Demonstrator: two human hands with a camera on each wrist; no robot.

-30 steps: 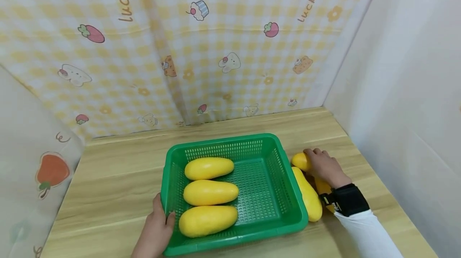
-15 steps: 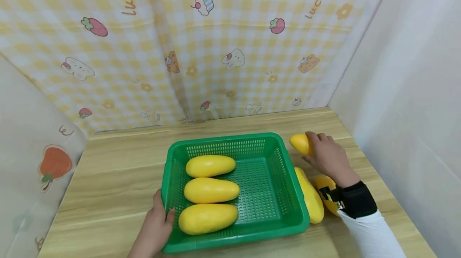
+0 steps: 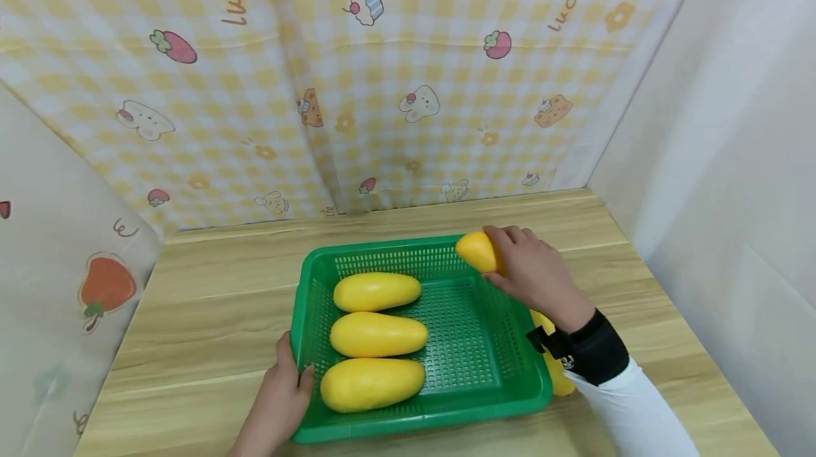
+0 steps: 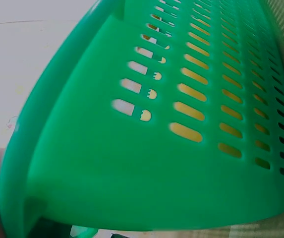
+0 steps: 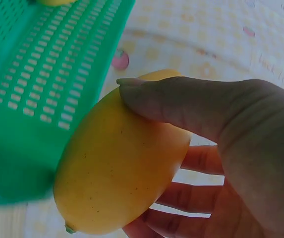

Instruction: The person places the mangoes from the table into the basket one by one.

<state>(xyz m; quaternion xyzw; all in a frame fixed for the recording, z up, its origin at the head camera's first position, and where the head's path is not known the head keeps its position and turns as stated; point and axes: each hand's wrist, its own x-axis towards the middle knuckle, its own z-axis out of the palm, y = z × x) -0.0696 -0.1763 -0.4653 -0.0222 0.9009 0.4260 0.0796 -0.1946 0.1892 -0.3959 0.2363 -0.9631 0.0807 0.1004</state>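
Observation:
A green plastic basket with slotted sides stands on the table, three yellow papayas lying in a column in its left half. My left hand grips the left rim, thumb over the inside. In the left wrist view the basket wall fills most of the picture. My right hand holds another papaya above the basket's back right corner. Up close, this papaya is orange-yellow with dark specks and a green stem end, clasped between thumb and fingers.
Outside the basket's right wall lies another papaya, partly covered by the right wrist and its black strap. The wooden table meets a checked cloth backdrop behind and a pale wall on the right.
My right hand has lifted the papaya from the table right of the basket and carried it left, over the basket's back right corner. The left hand keeps its grip on the rim.

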